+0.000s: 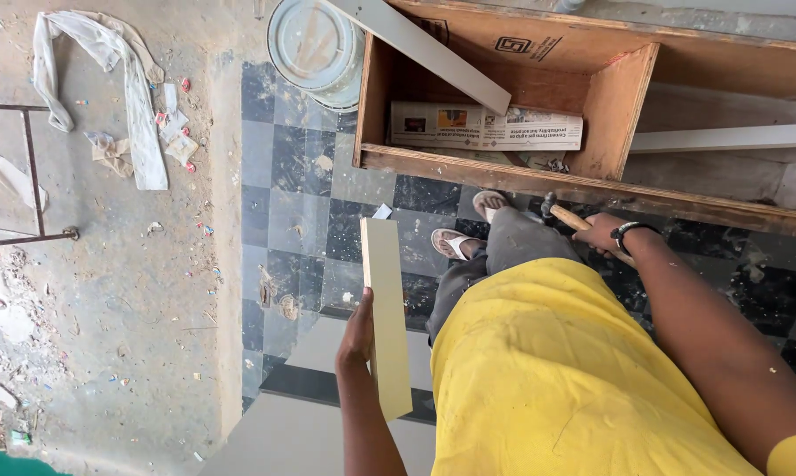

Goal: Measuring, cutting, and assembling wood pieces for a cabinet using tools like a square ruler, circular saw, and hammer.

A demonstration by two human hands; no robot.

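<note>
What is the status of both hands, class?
Left hand grips pale flat rectangular board. Right hand grips wooden-handled hammer. Open plywood box ahead.

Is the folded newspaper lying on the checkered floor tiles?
No, the folded newspaper lies inside the open wooden cabinet frame, not on the tiles.

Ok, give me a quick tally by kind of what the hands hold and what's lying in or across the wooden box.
Boards: 2, a pale board in the left hand and a grey board leaning across the wooden box
Hammers: 1, hammer in the right hand
Newspapers: 1, folded newspaper inside the box
Total: 4
</note>
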